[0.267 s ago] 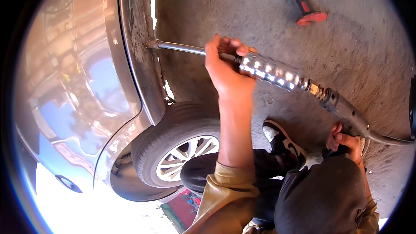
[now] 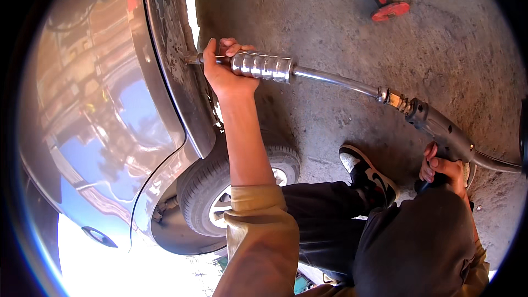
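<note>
A slide hammer dent puller (image 2: 335,78) stretches from the lower sill (image 2: 170,55) of a silver-beige car out to the right. Its tip touches the sill. My left hand (image 2: 231,71) is closed round the near-sill end of the ridged chrome weight (image 2: 267,67), with the fingers partly hidden behind it. To the weight's right the chrome rod lies bare. My right hand (image 2: 443,169) is closed on the handle under the dark gun-shaped body (image 2: 443,132) at the rod's other end. A thick cable (image 2: 498,163) leaves that body toward the right edge.
The car's glossy door panel (image 2: 104,104) fills the left side. Below the sill is a wheel (image 2: 220,198), partly hidden by my left arm. A chisel with a red hand guard (image 2: 390,11) lies on the concrete floor (image 2: 352,27). My shoe (image 2: 368,173) rests beneath the tool.
My left hand has slid the weight left along the rod, from near the gun body to close by the sill. The right hand keeps its hold, and the view has shifted slightly.
</note>
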A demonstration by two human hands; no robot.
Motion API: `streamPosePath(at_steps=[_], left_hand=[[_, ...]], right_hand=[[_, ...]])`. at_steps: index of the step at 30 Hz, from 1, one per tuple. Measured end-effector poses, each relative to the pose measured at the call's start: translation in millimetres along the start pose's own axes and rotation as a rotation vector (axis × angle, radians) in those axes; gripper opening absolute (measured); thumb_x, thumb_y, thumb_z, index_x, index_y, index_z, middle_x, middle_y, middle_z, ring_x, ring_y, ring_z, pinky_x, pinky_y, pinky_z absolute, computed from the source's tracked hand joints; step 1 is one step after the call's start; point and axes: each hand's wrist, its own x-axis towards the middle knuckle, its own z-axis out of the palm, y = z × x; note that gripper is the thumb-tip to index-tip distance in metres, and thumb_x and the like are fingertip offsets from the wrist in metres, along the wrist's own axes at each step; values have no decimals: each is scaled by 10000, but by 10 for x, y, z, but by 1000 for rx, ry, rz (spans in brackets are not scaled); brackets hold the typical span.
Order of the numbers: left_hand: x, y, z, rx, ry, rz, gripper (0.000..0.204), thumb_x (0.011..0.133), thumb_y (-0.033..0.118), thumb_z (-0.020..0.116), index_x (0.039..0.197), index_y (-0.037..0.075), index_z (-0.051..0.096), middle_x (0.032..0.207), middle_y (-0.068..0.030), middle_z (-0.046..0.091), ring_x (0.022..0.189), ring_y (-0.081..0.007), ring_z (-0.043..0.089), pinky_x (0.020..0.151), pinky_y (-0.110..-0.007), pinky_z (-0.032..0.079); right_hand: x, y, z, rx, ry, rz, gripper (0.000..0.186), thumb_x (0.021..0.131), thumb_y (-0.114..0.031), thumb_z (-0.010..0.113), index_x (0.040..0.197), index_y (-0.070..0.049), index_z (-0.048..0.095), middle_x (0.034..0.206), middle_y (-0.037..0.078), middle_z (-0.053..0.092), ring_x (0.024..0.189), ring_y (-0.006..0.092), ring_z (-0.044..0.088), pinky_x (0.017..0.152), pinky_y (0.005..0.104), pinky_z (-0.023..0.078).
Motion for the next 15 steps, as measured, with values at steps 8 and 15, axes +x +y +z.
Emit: streamPosePath(at_steps=[8, 15], left_hand=[[-619, -1062, 139, -35, 93, 149, 195, 881, 242, 576, 721, 152, 510, 595, 51, 417, 609, -103, 447, 631, -268, 429], [-479, -957, 219, -44, 66, 2, 156, 882, 181, 563, 740, 138, 518, 624, 34, 501, 524, -73, 433, 616, -310, 455]], right_hand=[[-21, 36, 126, 5, 12, -12, 319, 708, -117, 678, 955, 18, 529, 596, 62, 492, 503, 168, 495, 547, 296, 408], [-74, -11, 19, 19, 43, 5, 368, 705, -138, 695, 984, 27, 522, 606, 61, 489, 512, 165, 478, 569, 295, 393]])
